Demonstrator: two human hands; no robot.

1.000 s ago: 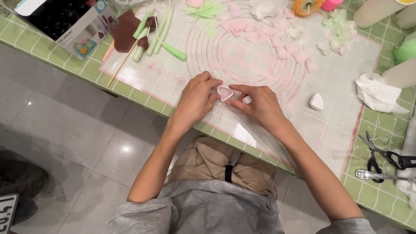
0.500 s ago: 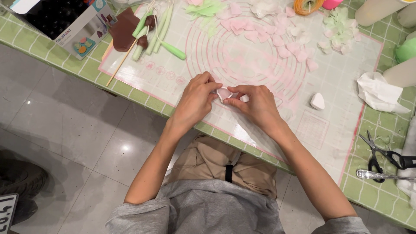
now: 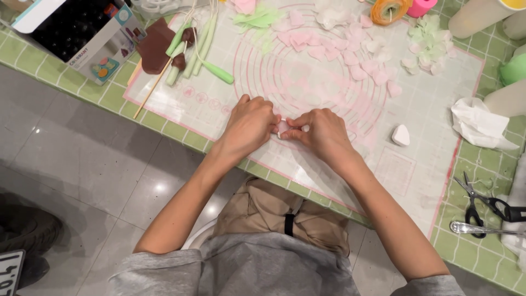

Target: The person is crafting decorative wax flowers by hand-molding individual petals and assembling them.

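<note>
Head view, hands: the left hand [image 3: 249, 125] and right hand [image 3: 323, 133] are meeting fingertip to fingertip, both pinching a small pink piece [image 3: 282, 127].
Pink piece: it is sitting between the two hands, just above the near part of the translucent mat [image 3: 219, 104].
Around them: pink petals [image 3: 350, 57] are lying farther back on the mat; a white heart-shaped piece [image 3: 401, 135] is resting to the right; black scissors [image 3: 482, 204] are lying on the green tiled counter [image 3: 98, 93].

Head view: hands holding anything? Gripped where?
Both: the left hand and right hand pinch one small pink piece between their fingertips, each at its own side edge, over the mat.
</note>
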